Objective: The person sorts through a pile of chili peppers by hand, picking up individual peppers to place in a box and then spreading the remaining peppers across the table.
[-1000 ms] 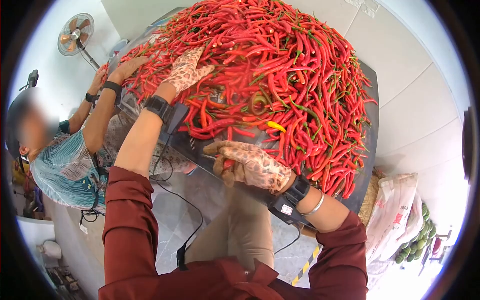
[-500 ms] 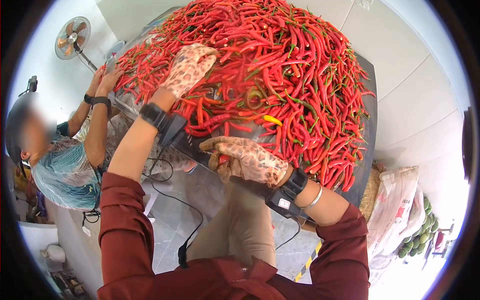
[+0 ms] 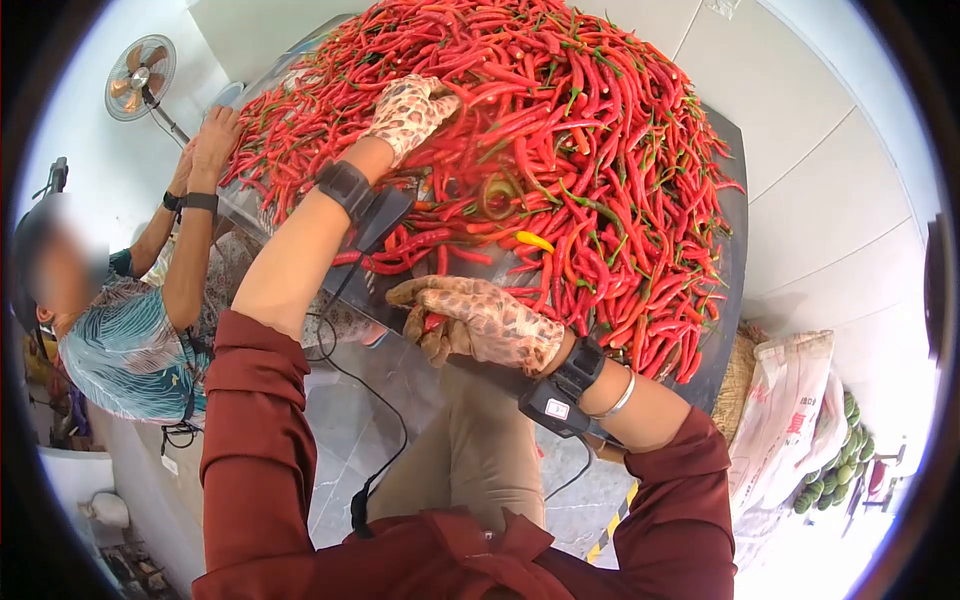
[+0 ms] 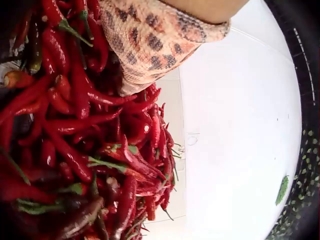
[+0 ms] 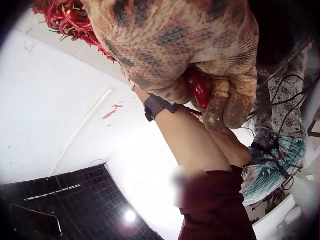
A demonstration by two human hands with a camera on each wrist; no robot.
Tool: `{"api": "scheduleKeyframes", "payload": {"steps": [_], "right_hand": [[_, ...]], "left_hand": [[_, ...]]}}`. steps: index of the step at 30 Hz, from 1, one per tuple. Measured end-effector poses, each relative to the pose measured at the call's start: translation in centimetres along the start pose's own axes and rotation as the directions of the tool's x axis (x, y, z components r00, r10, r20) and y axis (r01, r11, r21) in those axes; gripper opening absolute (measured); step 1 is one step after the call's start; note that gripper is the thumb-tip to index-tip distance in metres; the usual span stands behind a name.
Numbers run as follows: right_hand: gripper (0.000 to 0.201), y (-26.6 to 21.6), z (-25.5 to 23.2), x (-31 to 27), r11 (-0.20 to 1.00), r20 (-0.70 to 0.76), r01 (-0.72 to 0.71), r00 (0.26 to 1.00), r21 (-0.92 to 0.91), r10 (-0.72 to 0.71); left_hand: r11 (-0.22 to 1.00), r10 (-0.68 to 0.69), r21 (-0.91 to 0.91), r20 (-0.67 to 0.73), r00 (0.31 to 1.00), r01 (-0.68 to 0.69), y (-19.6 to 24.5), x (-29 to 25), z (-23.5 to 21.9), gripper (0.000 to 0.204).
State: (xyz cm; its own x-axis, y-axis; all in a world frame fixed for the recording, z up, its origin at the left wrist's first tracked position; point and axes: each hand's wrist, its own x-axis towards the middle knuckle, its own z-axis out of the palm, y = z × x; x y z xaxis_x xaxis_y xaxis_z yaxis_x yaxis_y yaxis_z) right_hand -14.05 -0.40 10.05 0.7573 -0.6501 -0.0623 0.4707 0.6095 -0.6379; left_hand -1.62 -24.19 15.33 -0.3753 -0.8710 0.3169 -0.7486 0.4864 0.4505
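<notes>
A large heap of red chili peppers (image 3: 640, 220) with green stems covers the dark table (image 3: 735, 150). My left hand (image 3: 408, 115), in a leopard-print glove, reaches into the heap's left side with fingers bent down on the peppers; its fingertips are hidden in both views, so I cannot tell what they hold. Close to the table's near edge, my right hand (image 3: 485, 318), in a matching soiled glove, grips a red chili pepper (image 5: 198, 90) in its curled fingers. A yellow pepper (image 3: 535, 240) lies just beyond it.
Another person (image 3: 130, 310) works at the table's left end, both hands on the peppers. A fan (image 3: 140, 78) stands behind. White sacks (image 3: 785, 410) lean at the right. A black cable (image 3: 385, 400) hangs below the table by my left arm.
My left hand has moved right and farther into the heap, its spread fingers now bent. My right hand has shifted slightly left, still gripping. The other person's hands have drawn back left.
</notes>
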Motion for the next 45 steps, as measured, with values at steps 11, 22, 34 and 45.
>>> {"api": "scheduleKeyframes", "payload": {"steps": [11, 22, 34, 45], "right_hand": [[0.046, 1.3, -1.4, 0.8, 0.998, 0.022, 0.023, 0.999, 0.056, -0.024], [0.046, 1.0, -1.1, 0.6, 0.998, 0.047, 0.018, 0.999, 0.059, -0.021], [0.045, 0.2, -0.1, 0.2, 0.992, 0.073, -0.036, 0.997, 0.124, 0.027], [0.068, 0.2, -0.1, 0.2, 0.993, -0.069, 0.062, 0.996, 0.096, -0.056]], "left_hand": [[0.983, -0.126, -0.12, 0.105, 0.986, 0.139, -1.1, 0.8, 1.2, 0.043], [0.991, 0.075, 0.086, 0.239, 0.968, -0.098, -4.6, -2.5, -1.4, 0.043], [0.738, 0.236, -0.672, 0.349, 0.907, 0.066, -9.7, -4.6, -4.4, 0.043], [0.849, 0.127, -0.522, 0.352, 0.927, 0.082, -2.4, -9.3, -8.1, 0.04]]}}
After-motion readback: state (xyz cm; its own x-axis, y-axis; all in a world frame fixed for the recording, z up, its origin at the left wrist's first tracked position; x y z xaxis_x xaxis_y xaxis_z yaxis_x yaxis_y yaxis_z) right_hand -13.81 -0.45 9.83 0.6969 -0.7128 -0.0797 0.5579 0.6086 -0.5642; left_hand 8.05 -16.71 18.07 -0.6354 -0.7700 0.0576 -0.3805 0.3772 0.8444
